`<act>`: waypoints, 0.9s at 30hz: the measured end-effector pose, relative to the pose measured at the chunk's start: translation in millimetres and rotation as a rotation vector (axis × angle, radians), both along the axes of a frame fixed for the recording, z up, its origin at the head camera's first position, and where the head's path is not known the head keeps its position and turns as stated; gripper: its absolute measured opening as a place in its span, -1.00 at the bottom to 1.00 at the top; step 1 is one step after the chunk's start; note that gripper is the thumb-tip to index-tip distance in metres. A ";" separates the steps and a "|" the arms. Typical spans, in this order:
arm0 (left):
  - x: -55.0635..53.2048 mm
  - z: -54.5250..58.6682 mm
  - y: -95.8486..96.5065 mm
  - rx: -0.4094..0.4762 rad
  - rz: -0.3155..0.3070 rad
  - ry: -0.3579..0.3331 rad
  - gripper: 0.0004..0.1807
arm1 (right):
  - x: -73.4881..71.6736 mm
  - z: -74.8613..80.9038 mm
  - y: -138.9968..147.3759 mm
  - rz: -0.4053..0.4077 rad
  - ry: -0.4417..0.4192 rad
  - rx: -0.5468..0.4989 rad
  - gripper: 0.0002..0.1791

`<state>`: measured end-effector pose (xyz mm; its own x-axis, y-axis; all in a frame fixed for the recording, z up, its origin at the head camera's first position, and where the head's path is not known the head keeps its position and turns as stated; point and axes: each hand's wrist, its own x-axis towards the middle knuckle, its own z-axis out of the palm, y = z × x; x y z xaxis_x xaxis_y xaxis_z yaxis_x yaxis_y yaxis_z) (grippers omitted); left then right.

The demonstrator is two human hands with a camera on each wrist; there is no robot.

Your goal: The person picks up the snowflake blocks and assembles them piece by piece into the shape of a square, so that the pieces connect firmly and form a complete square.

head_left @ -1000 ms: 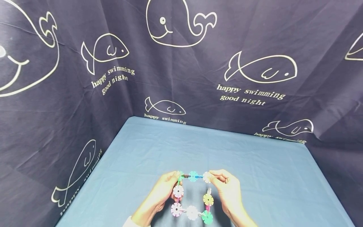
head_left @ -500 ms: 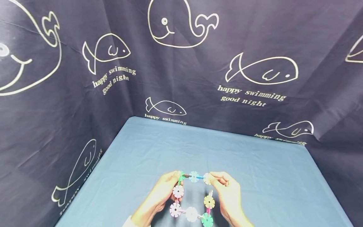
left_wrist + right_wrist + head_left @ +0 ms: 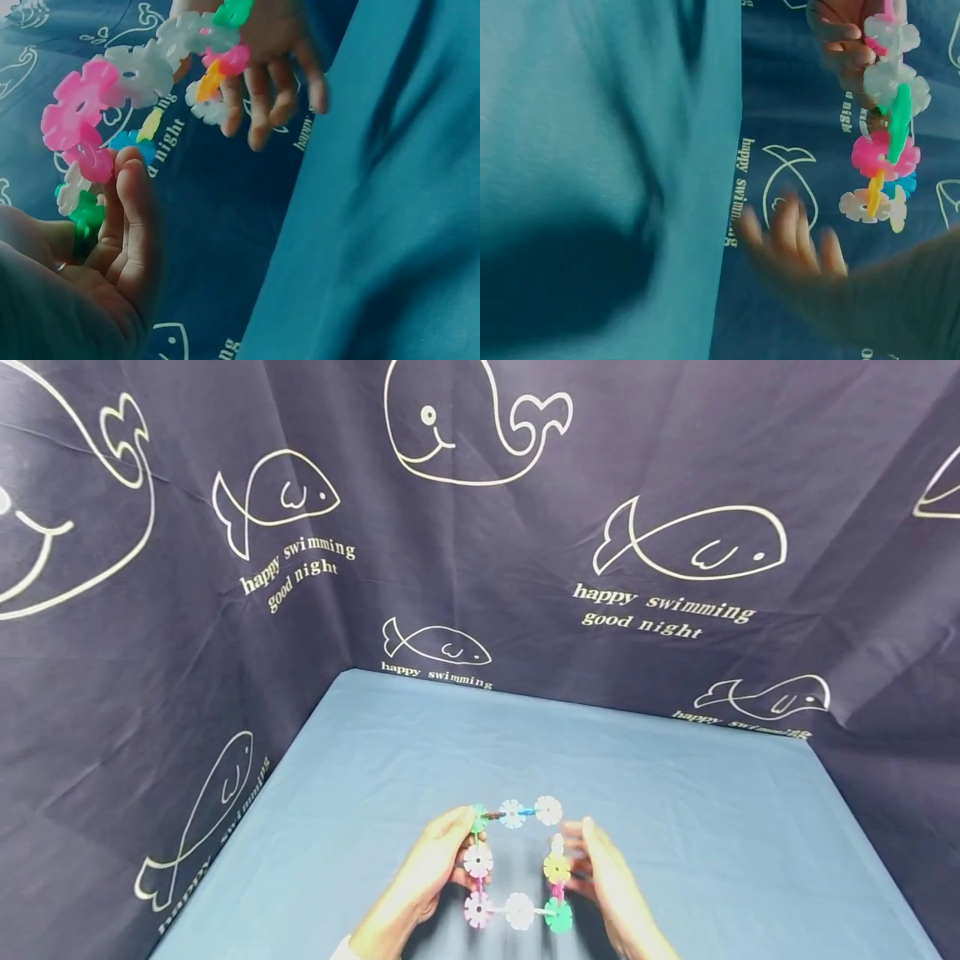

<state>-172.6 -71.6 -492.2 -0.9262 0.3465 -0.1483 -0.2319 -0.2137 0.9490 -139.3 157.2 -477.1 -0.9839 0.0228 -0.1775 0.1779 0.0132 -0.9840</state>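
Plastic snowflake discs, slotted together, make a roughly square chain (image 3: 478, 860) held up above the table. My left hand (image 3: 431, 864) pinches the green disc (image 3: 480, 818) at its upper left corner, with fingers behind the left side. A gap parts the pale end disc (image 3: 548, 810) at the upper right from the small white disc (image 3: 557, 843) below it. Beside the yellow disc (image 3: 557, 868) is my right hand (image 3: 611, 881), its fingers loosely extended. In the right wrist view the blurred right hand (image 3: 795, 247) is apart from the chain and holds nothing.
Blue cloth covers the table (image 3: 450, 735). A dark curtain (image 3: 525, 568) printed with white whales and fish rises along the back and sides.
My right hand has let go of the pale disc at the upper right and drawn down and outward. The chain has tipped slightly, its lower side now higher. The left hand keeps its hold.
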 end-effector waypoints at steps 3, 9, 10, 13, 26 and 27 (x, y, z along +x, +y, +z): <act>0.9 -4.7 3.4 0.011 0.020 -0.003 -0.56 | 2.8 -3.6 -1.0 0.095 -0.065 -0.070 -0.42; 4.9 -14.0 7.5 0.013 -0.070 -0.017 -0.60 | -1.7 -3.4 -1.9 0.020 0.068 -0.103 -0.62; 5.3 -14.9 7.5 0.000 -0.093 -0.015 -0.61 | -2.1 -3.3 1.0 0.029 0.096 -0.099 -0.61; 4.0 -14.6 6.9 -0.062 -0.154 0.039 -0.62 | -2.3 -2.6 11.2 0.092 0.158 -0.078 -0.58; -4.1 -3.6 30.4 -0.241 -0.085 0.370 -0.78 | 0.1 1.9 22.4 0.241 0.309 0.055 -0.67; -3.7 -3.8 31.7 -0.226 -0.079 0.357 -0.78 | 0.2 2.7 22.8 0.238 0.310 0.074 -0.67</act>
